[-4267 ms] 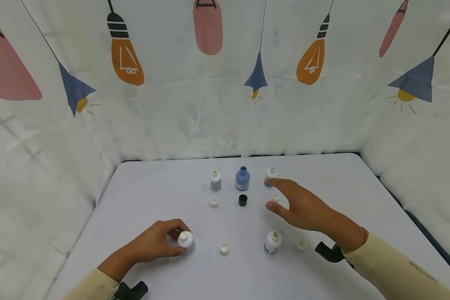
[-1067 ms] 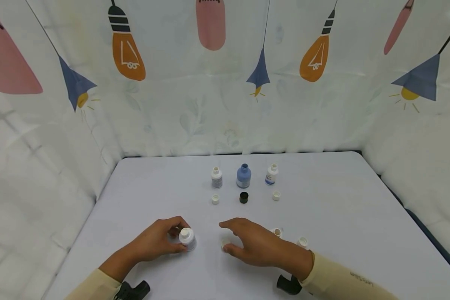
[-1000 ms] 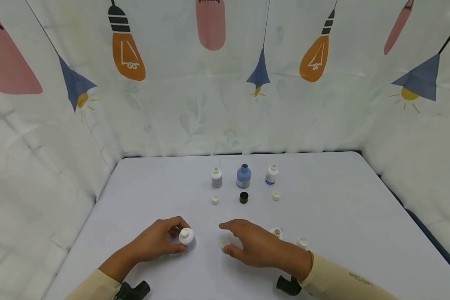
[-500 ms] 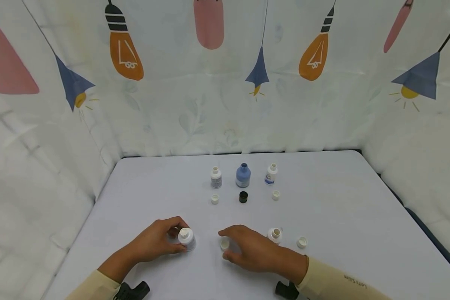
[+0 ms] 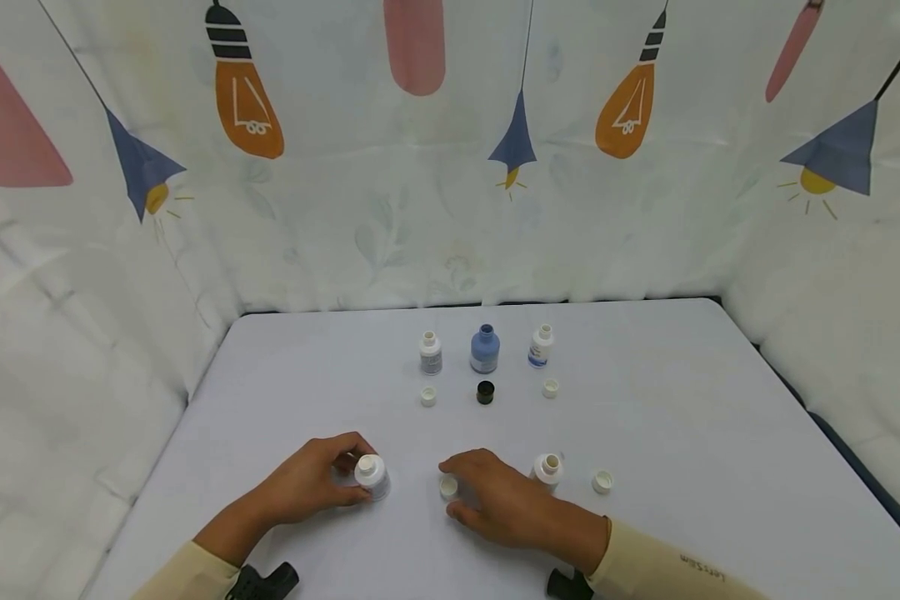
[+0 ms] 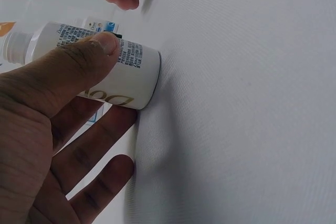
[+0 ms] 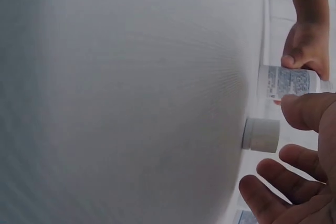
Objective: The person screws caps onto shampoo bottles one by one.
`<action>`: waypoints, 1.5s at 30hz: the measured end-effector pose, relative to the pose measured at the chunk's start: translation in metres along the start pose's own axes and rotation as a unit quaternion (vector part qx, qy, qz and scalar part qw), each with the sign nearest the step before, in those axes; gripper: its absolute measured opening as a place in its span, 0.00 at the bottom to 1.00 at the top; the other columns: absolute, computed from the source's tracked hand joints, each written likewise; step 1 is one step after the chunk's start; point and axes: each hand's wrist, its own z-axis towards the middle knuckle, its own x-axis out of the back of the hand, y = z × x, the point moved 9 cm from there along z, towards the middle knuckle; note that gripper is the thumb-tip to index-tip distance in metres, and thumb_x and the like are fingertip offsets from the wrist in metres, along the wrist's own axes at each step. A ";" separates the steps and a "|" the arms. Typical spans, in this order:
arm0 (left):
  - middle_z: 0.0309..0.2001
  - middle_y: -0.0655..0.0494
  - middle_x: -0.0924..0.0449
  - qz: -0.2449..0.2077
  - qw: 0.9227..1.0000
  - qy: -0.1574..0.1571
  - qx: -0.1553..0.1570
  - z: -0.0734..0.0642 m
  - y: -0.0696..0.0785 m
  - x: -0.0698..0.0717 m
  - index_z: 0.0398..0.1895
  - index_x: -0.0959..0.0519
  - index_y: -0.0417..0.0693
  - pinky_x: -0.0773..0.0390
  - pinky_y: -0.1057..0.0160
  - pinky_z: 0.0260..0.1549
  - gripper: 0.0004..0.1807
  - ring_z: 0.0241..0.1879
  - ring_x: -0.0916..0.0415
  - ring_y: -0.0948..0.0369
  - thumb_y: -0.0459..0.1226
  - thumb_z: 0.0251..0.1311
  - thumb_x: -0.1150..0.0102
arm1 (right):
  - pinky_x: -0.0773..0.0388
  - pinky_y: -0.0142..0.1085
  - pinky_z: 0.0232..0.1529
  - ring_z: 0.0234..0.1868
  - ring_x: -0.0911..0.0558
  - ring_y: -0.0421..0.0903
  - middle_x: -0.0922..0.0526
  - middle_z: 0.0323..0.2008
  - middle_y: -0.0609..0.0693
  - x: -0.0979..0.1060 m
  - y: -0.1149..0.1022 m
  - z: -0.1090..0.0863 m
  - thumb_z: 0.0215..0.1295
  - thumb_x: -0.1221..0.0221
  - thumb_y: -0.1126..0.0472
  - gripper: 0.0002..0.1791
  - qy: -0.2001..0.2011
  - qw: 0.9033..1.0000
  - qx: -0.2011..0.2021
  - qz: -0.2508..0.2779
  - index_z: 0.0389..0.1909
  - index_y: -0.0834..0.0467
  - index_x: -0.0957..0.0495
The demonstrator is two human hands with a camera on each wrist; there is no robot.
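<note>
In the head view my left hand (image 5: 318, 475) holds a small white bottle (image 5: 372, 477) upright on the table, thumb on the near side and fingers behind. The left wrist view shows the bottle (image 6: 113, 69) with printed small text, gold lettering and a bare neck without its cap. My right hand (image 5: 502, 500) is spread around a white screw cap (image 5: 448, 487) standing on the table right of the bottle. In the right wrist view the cap (image 7: 261, 135) stands between the thumb and the loosely bent fingers, with gaps visible on both sides.
Another uncapped white bottle (image 5: 547, 471) stands behind my right hand, with a white cap (image 5: 602, 482) to its right. Farther back stand a white bottle (image 5: 431, 354), a blue bottle (image 5: 485, 350) and a white-and-blue bottle (image 5: 541, 347), each behind a cap: white (image 5: 428, 397), black (image 5: 485, 392), white (image 5: 551, 388).
My right hand has come from the back right bottle to the cap at the front middle, then shifted slightly nearer to me. The left hand keeps its hold on the bottle.
</note>
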 end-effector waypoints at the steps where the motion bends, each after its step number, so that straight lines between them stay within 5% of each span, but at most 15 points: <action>1: 0.47 0.70 0.18 -0.002 1.000 -0.001 0.000 0.000 0.000 0.000 0.49 0.21 0.61 0.19 0.58 0.46 0.23 0.44 0.18 0.65 0.47 0.51 0.20 | 0.27 0.40 0.64 0.67 0.27 0.45 0.25 0.65 0.47 0.000 0.000 0.000 0.72 0.35 0.52 0.27 0.002 1.000 -0.004 -0.005 0.68 0.53 0.28; 10: 0.47 0.70 0.18 -0.016 1.000 -0.003 0.003 0.000 -0.001 -0.001 0.49 0.21 0.61 0.19 0.57 0.48 0.23 0.47 0.18 0.63 0.47 0.51 0.20 | 0.28 0.40 0.64 0.68 0.28 0.46 0.25 0.65 0.49 0.003 0.000 0.003 0.71 0.34 0.53 0.26 0.007 0.999 -0.031 -0.029 0.66 0.53 0.26; 20: 0.47 0.69 0.18 -0.011 1.000 0.004 0.003 0.000 -0.001 -0.001 0.48 0.21 0.60 0.19 0.57 0.47 0.23 0.46 0.18 0.63 0.47 0.51 0.20 | 0.27 0.38 0.63 0.65 0.26 0.45 0.22 0.60 0.47 0.003 0.002 0.008 0.68 0.31 0.56 0.16 0.019 0.999 -0.028 -0.029 0.53 0.51 0.20; 37: 0.47 0.69 0.18 -0.003 1.000 0.005 0.005 0.000 0.000 -0.001 0.48 0.21 0.60 0.19 0.56 0.46 0.24 0.45 0.18 0.63 0.47 0.50 0.19 | 0.20 0.36 0.48 0.48 0.18 0.37 0.15 0.46 0.40 0.021 -0.004 0.017 0.69 0.34 0.55 0.16 0.040 0.998 -0.050 -0.013 0.56 0.47 0.21; 45: 0.47 0.69 0.18 -0.003 1.000 0.010 0.008 -0.001 -0.002 -0.001 0.47 0.21 0.60 0.19 0.57 0.46 0.24 0.45 0.18 0.63 0.46 0.49 0.19 | 0.20 0.35 0.48 0.47 0.19 0.36 0.16 0.46 0.40 0.026 -0.010 0.023 0.70 0.35 0.55 0.17 0.027 0.998 -0.055 0.002 0.58 0.49 0.22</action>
